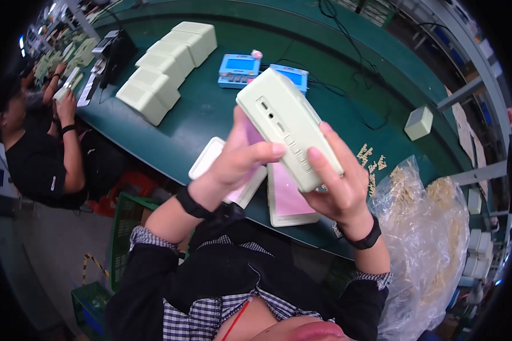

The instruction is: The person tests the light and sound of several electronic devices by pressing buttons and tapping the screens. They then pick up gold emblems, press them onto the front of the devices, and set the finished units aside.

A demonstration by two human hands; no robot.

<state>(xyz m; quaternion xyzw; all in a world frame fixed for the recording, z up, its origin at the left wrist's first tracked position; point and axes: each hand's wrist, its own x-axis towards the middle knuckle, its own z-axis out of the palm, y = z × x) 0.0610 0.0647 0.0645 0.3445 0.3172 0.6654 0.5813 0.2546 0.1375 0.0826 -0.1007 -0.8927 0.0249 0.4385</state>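
Both my hands are closed on a pale green box-shaped device [281, 128], tilted above the workbench. One narrow side faces up, showing a row of ports and several small buttons. My left hand [236, 153] grips its left edge, thumb on the port side. My right hand [341, 182] clasps the lower right end, fingers over the edge. Under the device lie pale panels with pink faces, one pink panel [293, 196] in plain sight and another pink panel [247, 190] partly hidden by my left arm. A white-rimmed panel [206, 156] lies beside my left wrist.
Several pale green boxes [168, 62] stand in a row at the back left. Two blue instruments [239, 69] with cables are behind the device. Small beige parts [372, 165] and a clear plastic bag [421, 244] lie right. A co-worker [42, 148] sits at the left.
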